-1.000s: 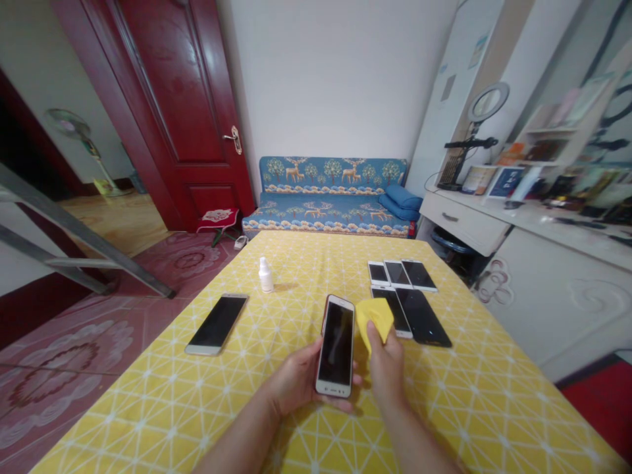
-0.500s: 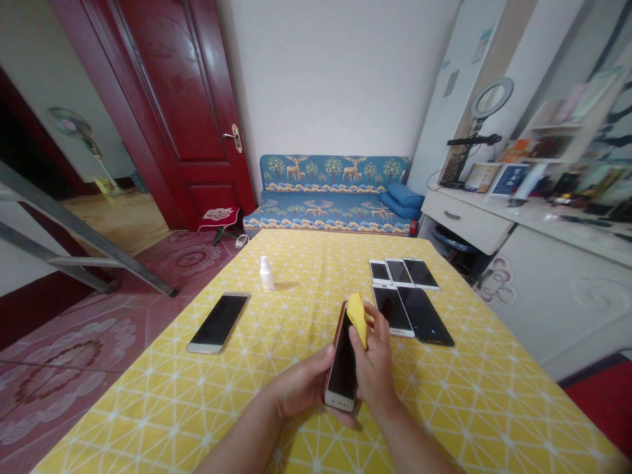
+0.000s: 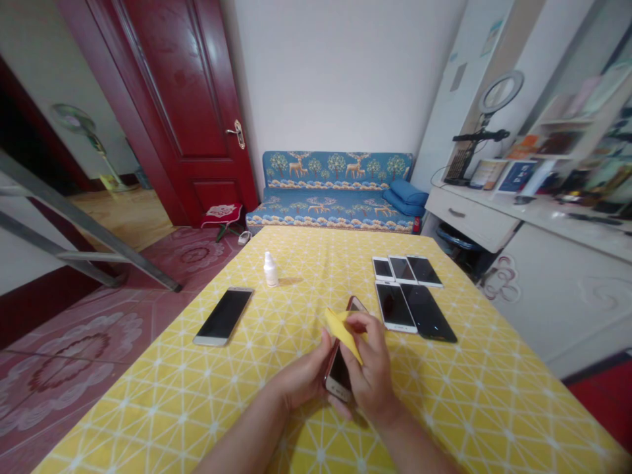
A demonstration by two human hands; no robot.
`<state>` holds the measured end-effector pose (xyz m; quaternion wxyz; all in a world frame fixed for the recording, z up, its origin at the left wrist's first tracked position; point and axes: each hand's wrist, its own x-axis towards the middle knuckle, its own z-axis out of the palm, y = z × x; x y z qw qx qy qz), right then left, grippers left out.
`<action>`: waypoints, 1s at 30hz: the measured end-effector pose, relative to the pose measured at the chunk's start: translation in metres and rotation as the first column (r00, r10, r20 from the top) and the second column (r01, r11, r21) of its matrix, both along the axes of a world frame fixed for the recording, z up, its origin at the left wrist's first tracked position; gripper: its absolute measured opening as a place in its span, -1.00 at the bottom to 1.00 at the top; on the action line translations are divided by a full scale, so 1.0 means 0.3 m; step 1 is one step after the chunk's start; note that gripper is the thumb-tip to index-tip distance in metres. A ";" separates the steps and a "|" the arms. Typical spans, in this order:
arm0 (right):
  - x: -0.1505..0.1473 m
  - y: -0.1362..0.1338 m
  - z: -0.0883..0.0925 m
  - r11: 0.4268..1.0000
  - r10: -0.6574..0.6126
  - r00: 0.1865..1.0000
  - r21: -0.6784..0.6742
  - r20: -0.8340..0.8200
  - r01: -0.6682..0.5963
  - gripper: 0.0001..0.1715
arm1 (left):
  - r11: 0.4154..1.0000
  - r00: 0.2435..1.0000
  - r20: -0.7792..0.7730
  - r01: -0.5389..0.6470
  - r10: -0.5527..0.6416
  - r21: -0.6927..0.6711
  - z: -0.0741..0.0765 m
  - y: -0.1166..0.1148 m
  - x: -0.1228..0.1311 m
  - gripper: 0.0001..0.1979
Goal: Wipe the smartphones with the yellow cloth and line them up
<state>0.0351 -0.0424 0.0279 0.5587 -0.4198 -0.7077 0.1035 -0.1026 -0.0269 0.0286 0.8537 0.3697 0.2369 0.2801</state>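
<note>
L hand [image 3: 303,380] gripping smartphone [image 3: 338,375] at lower centre of frame, R hand [image 3: 370,376] pinching yellow cloth [image 3: 344,334] tight against phone.

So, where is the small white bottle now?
In the head view, the white bottle stands on the yellow tablecloth, left of centre, just beyond the lone smartphone.

The right hand [image 3: 370,372] and a yellow cloth [image 3: 343,332] cover most of the phone [image 3: 336,378] in the left hand [image 3: 301,378]; only its lower end and a strip of screen show. Both forearms [image 3: 237,441] run off the bottom edge. Far right of the hands, the shelf clutter [image 3: 557,141] is blurred; the label on the bottle [image 3: 270,271] beyond them is too small to read.
</note>
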 end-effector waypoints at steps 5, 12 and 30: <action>-0.033 -0.030 -0.002 0.979 0.131 0.990 -0.150 -0.057 -0.138 -0.69 | 0.982 0.990 -0.003 -0.138 0.139 -0.125 0.002 0.007 0.009 -0.40; -0.042 -0.026 -0.009 0.981 0.192 0.977 -0.041 0.096 -0.189 -0.64 | 0.935 0.940 0.097 -0.309 0.329 -0.176 -0.016 0.036 -0.010 -0.44; 0.000 0.021 -0.020 0.982 0.038 0.953 0.163 0.301 -0.091 -0.48 | 0.940 0.952 0.017 -0.301 0.307 -0.159 -0.023 0.041 -0.020 -0.39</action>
